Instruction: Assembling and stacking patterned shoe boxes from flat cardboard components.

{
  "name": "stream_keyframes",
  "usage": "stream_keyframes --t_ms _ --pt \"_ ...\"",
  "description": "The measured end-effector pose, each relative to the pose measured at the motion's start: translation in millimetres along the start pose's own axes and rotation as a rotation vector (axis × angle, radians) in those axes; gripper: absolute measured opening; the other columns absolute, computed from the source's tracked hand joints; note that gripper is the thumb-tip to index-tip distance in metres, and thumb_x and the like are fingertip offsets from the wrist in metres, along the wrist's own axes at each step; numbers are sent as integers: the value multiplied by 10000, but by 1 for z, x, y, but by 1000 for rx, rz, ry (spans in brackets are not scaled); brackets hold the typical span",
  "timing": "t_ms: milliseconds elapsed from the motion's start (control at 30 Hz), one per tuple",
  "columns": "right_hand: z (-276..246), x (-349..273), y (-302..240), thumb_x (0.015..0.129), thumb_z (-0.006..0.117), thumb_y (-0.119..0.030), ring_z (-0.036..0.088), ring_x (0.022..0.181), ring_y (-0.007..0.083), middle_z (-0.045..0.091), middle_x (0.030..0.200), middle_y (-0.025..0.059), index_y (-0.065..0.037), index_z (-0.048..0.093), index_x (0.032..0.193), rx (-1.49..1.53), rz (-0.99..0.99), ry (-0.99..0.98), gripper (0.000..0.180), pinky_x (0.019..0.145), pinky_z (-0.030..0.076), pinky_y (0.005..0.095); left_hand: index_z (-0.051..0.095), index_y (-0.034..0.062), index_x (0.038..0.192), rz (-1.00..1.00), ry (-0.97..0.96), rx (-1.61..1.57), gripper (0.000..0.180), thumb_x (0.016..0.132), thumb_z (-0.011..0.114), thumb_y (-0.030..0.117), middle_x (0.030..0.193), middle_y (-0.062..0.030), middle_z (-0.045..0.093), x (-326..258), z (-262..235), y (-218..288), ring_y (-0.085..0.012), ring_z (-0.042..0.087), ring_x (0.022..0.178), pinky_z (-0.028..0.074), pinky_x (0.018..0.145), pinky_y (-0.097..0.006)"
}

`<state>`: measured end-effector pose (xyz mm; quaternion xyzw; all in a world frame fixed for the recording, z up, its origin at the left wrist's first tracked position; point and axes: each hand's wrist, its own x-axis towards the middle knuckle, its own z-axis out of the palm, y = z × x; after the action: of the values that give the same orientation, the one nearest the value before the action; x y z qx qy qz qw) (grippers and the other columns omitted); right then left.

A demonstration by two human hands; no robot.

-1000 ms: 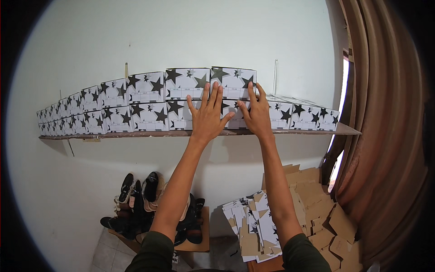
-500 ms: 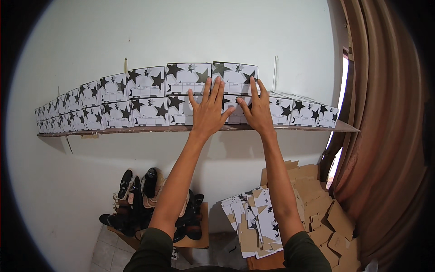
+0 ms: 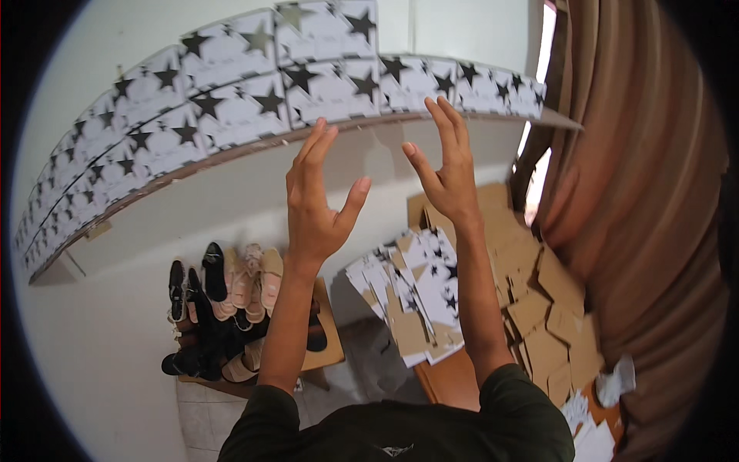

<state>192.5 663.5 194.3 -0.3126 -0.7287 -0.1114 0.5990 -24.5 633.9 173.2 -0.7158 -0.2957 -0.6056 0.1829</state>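
Note:
Two rows of white shoeboxes with dark stars, one atop the other, line a wall shelf [image 3: 231, 149]. Toward the right end the boxes stand in a single row. My left hand [image 3: 315, 200], fingers up and thumb spread, is held in the air in front of the shelf, just below a lower box [image 3: 331, 91]. My right hand [image 3: 446, 169] is raised to its right, fingers apart, with the fingertips in front of the shelf edge near another starred box [image 3: 418, 83]. Neither hand holds anything, and both look apart from the boxes.
Several shoes [image 3: 223, 292] crowd a small wooden table [image 3: 332, 339] at lower left. Flat star-printed cardboard [image 3: 423, 285] lies on an orange-brown surface [image 3: 450, 381]. Plain brown cardboard [image 3: 539, 308] is piled beside the brown curtain [image 3: 647, 231] on the right.
Both hands have come away from the front of the stacked boxes and moved down and back. The view has tilted lower, showing more of the shoes and cardboard.

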Motion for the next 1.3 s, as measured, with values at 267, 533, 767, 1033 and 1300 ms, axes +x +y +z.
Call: stream_keyframes --t_ms 267,533,767,1033,1300 --pt "-46 -159 54 973 680 -296 445 1373 429 421 1499 256 -53 456 1481 -165 384 -163 605 1133 383 476 427 36 1475 -431 -315 -344 652 926 718 232 1495 -195 495 -134 67 -6 -350 571 1270 468 1039 -470" --pt "-79 -355 87 971 683 -283 500 1307 423 499 1399 259 -15 499 1410 -298 797 -275 547 1099 415 457 438 40 1441 -656 -705 -505 604 942 707 250 1420 -208 518 -294 150 7 -373 608 1147 495 974 -460" --pt "-95 -475 93 947 704 -241 517 1258 432 529 1344 257 -20 517 1385 -343 1049 -309 525 1077 428 465 443 26 1424 -708 -1061 -562 580 940 694 224 1375 -229 514 -399 203 27 -432 560 1212 477 1014 -472" --pt "-94 -513 124 946 717 -236 644 1098 356 581 1286 226 -10 543 1366 -342 1142 -231 508 940 525 420 470 47 1402 -569 -1089 -571 581 907 729 208 1364 -199 525 -413 259 52 -397 548 1237 470 1025 -451" --pt "-59 -524 158 910 746 -217 659 825 250 650 1088 194 -10 520 1356 -281 1306 -213 541 760 549 368 482 112 1420 -421 -1164 -383 636 868 753 276 1500 -200 408 -420 287 60 -428 412 1366 400 1095 -553"
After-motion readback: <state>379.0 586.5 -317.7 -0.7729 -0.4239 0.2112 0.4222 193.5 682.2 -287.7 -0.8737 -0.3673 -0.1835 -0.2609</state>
